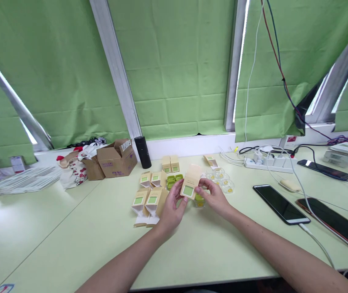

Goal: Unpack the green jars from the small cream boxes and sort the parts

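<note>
A small tan cardboard box [191, 179] with a green window is held up between my two hands. My left hand [173, 203] grips its left edge, thumb at the front. My right hand [214, 198] pinches its lower right side. Just beneath the box, partly hidden, stands a clear jar with a green lid [199, 200]. Several green lids [174, 179] lie behind my left hand. Clear jars [223, 181] with yellow spots cluster beyond my right hand. To the left, several similar boxes [152, 199] stand with flaps open.
Two more boxes [170, 164] stand at the back, and a flatter carton [211, 161] lies right of them. A black cylinder [142, 152] and a brown carton [117, 159] line the wall. Phones [280, 204], cables and a power strip [270, 163] occupy the right side.
</note>
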Available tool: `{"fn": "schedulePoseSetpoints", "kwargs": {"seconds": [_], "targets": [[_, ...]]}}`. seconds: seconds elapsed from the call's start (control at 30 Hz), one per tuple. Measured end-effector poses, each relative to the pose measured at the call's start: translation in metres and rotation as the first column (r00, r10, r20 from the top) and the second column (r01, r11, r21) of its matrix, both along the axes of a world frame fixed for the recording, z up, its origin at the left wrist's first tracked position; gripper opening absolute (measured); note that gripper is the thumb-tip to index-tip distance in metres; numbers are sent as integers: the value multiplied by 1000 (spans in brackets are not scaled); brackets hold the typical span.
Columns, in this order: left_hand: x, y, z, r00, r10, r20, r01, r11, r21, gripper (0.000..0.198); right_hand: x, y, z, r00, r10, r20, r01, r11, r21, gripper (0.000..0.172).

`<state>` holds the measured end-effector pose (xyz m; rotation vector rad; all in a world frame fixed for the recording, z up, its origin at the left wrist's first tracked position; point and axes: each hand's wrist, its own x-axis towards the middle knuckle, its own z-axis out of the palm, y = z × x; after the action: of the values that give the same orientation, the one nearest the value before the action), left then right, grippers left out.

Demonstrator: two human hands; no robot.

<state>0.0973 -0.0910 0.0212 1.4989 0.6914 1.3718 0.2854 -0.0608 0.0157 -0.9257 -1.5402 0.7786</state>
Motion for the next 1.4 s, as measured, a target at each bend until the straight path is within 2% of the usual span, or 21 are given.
{"fn": "schedulePoseSetpoints", "kwargs": {"seconds": [0.4, 0.9, 1.27, 1.4], "targets": [[-2, -1, 5, 1000, 6, -18, -5, 999, 35, 58, -1, -5, 4, 996, -11, 87, 9, 1000, 30, 29], [-4, -4, 11, 999, 40, -33, -38, 997, 62, 53, -1, -6, 7, 994, 107, 7, -107, 994, -3, 28], [-2, -6, 14, 998, 60, -24, -58, 996, 62, 50, 1, -5, 6, 993, 115, -8, -115, 993, -26, 36], [-1, -8, 13, 999, 25, -31, -25, 999, 32, 57, 2, 1, 1, 993, 114, -42, -116, 992, -49, 40]]}}
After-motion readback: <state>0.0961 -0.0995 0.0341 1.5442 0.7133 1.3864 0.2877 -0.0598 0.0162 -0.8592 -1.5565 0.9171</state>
